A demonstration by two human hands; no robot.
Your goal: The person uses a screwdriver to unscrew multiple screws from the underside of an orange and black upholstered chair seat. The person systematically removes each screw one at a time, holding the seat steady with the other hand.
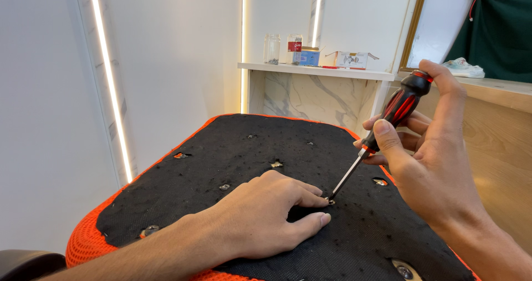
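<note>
Screwdriver, red-black handle, slim steel shaft, tilted

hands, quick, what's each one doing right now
Left hand: open, palm down, resting flat on the black fabric panel, fingertips beside the screwdriver tip.
Right hand: closed around the black and red screwdriver.

Two glass jars standing on a far marble shelf, blue box sitting right of them, open white carton lying further right, green cloth hanging far right, light strip glowing left.
</note>
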